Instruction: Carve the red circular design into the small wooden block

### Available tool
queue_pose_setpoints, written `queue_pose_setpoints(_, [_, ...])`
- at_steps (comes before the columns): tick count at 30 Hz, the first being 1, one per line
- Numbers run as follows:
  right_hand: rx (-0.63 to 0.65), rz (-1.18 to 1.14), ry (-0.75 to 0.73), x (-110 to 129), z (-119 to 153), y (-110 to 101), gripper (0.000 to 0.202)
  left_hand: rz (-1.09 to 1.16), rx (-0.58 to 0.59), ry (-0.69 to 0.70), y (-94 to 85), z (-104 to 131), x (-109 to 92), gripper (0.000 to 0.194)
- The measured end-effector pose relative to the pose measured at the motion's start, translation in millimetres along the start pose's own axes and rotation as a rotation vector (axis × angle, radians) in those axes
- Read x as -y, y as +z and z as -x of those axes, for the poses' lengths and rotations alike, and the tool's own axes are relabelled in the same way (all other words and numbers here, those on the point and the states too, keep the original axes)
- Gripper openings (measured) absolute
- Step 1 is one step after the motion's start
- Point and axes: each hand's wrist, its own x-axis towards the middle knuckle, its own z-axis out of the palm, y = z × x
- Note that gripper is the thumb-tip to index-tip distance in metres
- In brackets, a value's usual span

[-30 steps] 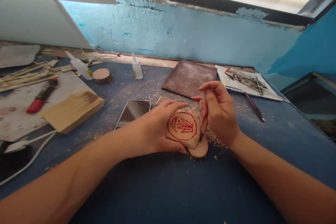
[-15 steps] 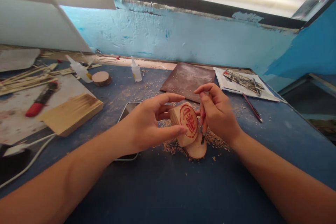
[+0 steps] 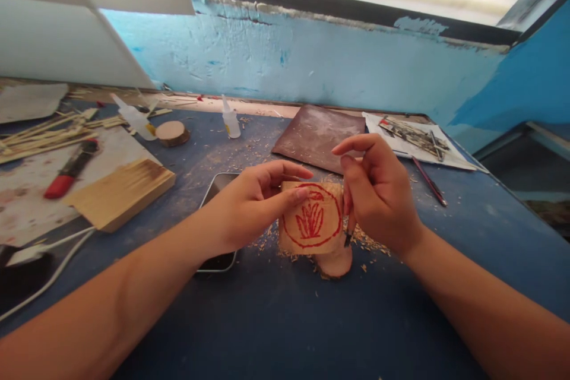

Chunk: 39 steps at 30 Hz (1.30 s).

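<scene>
Taking the wooden block (image 3: 312,243) as our clock's centre, we are grasping its upper left part in our left hand (image 3: 262,202), thumb lying over the marked face and fingers reaching behind. Our right hand (image 3: 378,196) is curling closed around a slim tool (image 3: 349,234), its dark tip pointing down beside the block's right edge; whether they are touching, we cannot tell. The block's lower edge is overlapping our view of a round wood slice (image 3: 336,264) at five o'clock, while wood shavings (image 3: 371,243) are spreading at four. A phone (image 3: 218,263) is lying at nine, partly under our left wrist. At twelve, a brown sheet (image 3: 318,133) is filling the space before the wall (image 3: 320,65); loaded papers (image 3: 454,159) are sitting at two, near the right edge of the blue table (image 3: 276,320), which is stretching out towards six. A wooden board (image 3: 118,193) is resting at nine, farther out. As for markings, the block is showing a red ring around leaf-like strokes, and a small bottle (image 3: 230,123) at eleven is bearing a yellowish patch too small for reading.
</scene>
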Motion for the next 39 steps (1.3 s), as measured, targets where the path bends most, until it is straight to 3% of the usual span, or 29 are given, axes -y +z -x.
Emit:
queue_pose_setpoints(6, [-0.022,0.160,-0.153,-2.0,4.8,0.5,0.015,-0.166,0.061,0.026,-2.1,1.9,1.4,0.042])
queue_pose_setpoints(11, [-0.137,-0.034,-0.181,-0.9,3.8,3.7,0.014,-0.136,0.117,-0.038,-2.1,3.4,2.4,0.053])
queue_pose_setpoints(14, [-0.152,-0.142,-0.200,-0.5,4.7,6.6,0.015,-0.306,0.178,-0.084,-1.6,6.1,-0.4,0.063])
queue_pose_setpoints(17, [-0.157,-0.170,-0.188,-0.1,6.8,9.7,0.016,-0.447,0.215,-0.092,-1.1,9.6,-5.7,0.061])
queue_pose_setpoints(23, [-0.167,-0.206,-0.185,3.9,10.1,12.7,0.015,-0.478,0.249,-0.102,-4.1,12.3,-10.1,0.063])
queue_pose_setpoints(27, [-0.128,-0.174,-0.254,6.2,13.6,15.1,0.014,-0.537,0.279,-0.107,-6.9,10.4,-8.1,0.047])
queue_pose_setpoints(35, [-0.111,-0.159,-0.269,5.9,20.7,22.5,0.012,-0.630,0.262,-0.124,-6.8,9.6,-9.3,0.044])
queue_pose_setpoints(39, [-0.165,-0.233,-0.245,11.2,19.3,18.9,0.009,-0.643,0.267,-0.125,-6.7,9.5,-9.6,0.045])
